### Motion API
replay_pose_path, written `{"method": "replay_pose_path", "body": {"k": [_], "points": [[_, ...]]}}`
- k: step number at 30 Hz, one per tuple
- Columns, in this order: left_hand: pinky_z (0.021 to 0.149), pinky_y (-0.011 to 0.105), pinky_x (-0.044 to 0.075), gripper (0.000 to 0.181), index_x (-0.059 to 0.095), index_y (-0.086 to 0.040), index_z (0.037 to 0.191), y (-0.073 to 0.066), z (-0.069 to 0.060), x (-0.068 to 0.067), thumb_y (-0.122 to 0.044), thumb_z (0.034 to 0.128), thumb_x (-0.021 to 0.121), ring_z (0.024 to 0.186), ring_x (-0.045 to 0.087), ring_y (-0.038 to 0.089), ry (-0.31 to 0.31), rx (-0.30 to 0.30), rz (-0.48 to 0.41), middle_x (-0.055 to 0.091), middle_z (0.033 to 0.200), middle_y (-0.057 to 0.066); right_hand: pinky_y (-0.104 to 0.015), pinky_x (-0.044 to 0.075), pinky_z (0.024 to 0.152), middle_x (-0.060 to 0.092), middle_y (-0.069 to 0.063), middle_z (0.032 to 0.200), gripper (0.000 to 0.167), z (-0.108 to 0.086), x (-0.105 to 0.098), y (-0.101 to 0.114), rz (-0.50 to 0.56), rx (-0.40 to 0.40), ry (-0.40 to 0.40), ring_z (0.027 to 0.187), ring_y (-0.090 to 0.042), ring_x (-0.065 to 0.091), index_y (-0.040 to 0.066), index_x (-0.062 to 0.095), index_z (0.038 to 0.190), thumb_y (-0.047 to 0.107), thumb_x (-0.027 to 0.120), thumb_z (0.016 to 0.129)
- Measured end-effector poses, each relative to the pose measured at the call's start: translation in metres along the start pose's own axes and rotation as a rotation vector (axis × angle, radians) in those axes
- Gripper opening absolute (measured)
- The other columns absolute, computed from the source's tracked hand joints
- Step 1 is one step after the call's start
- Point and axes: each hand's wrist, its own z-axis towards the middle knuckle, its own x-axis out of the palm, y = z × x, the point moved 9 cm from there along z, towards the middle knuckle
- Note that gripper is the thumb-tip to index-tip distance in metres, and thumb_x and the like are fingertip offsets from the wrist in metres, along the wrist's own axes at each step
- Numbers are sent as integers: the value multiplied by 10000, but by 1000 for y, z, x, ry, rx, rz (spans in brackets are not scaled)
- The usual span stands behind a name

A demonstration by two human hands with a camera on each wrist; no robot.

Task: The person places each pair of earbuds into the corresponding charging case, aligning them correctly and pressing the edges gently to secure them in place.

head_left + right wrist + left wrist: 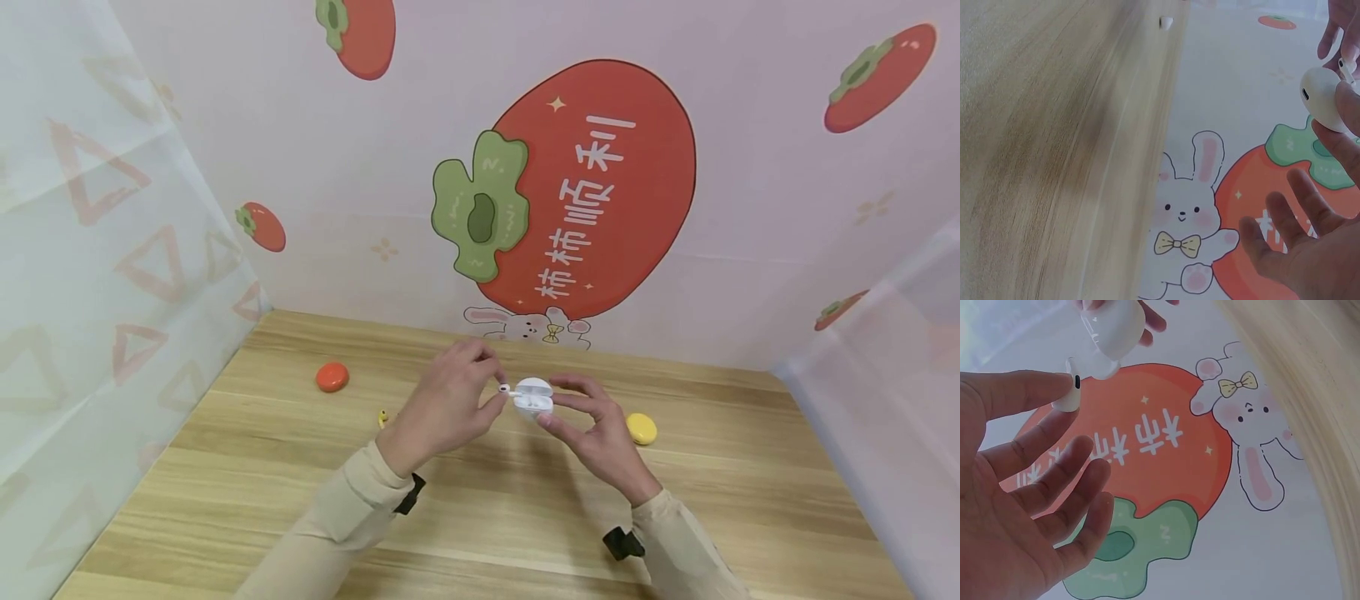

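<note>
My left hand (pixel 453 400) pinches a white wireless earbud (pixel 505 388) between thumb and index finger, its stem pointing toward the case. In the left wrist view the earbud (pixel 1069 399) shows a dark oval mark, and the other fingers are loosely bent. My right hand (pixel 596 429) grips a white earbud charging case (pixel 534 403) with its lid raised, held above the table. The right wrist view shows the rounded underside of the case (pixel 1321 100) between thumb and fingers. Whether another earbud sits inside the case I cannot tell.
On the wooden table (pixel 480 533), a round red case (pixel 332 377) lies at the left and a round yellow case (pixel 641 428) beside my right hand. A yellow earbud (pixel 382 418) is partly hidden behind my left wrist. A printed backdrop (pixel 337 283) stands along the back edge.
</note>
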Motion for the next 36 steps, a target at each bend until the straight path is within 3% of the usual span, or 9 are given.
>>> {"method": "replay_pose_path", "body": {"k": [7, 14, 21, 27, 36], "points": [[889, 446, 510, 96, 739, -111, 933, -12, 3, 0, -167, 868, 781, 1064, 605, 276, -1, 31, 106, 646, 1075, 56, -435, 468, 955, 633, -24, 1282, 247, 0, 0, 3, -3, -18, -6, 1233, -278, 570, 132, 798, 1100, 133, 831, 855], [883, 433, 516, 112, 762, -118, 944, -21, 7, 7, -205, 875, 775, 1076, 589, 265, 33, 56, 215, 642, 1101, 48, -472, 468, 956, 638, -70, 1281, 249, 0, 1, 4, -20, -25, -7, 1221, -281, 578, 123, 799, 1095, 128, 837, 849], [901, 421, 514, 129, 765, -125, 981, -36, 10, 13, -199, 879, 739, 1113, 584, 268, 45, 151, 373, 631, 1103, 31, -510, 466, 964, 632, -97, 1291, 258, 0, 2, 4, -23, -20, -1, 1225, -275, 573, 119, 798, 1097, 126, 841, 843], [903, 428, 513, 110, 766, -118, 955, -45, 9, 15, -173, 860, 756, 1103, 598, 277, -2, 240, 412, 641, 1114, 43, -574, 442, 972, 625, -101, 1295, 267, 0, 3, 4, -14, -20, 4, 1238, -313, 558, 109, 792, 1111, 127, 836, 849], [967, 445, 485, 154, 779, -120, 981, -48, 8, 16, -147, 831, 797, 1139, 573, 283, -3, 278, 470, 626, 1157, 49, -574, 446, 969, 628, -93, 1288, 264, 0, 3, 4, -9, -20, 2, 1234, -335, 562, 104, 793, 1104, 118, 838, 844]]}}
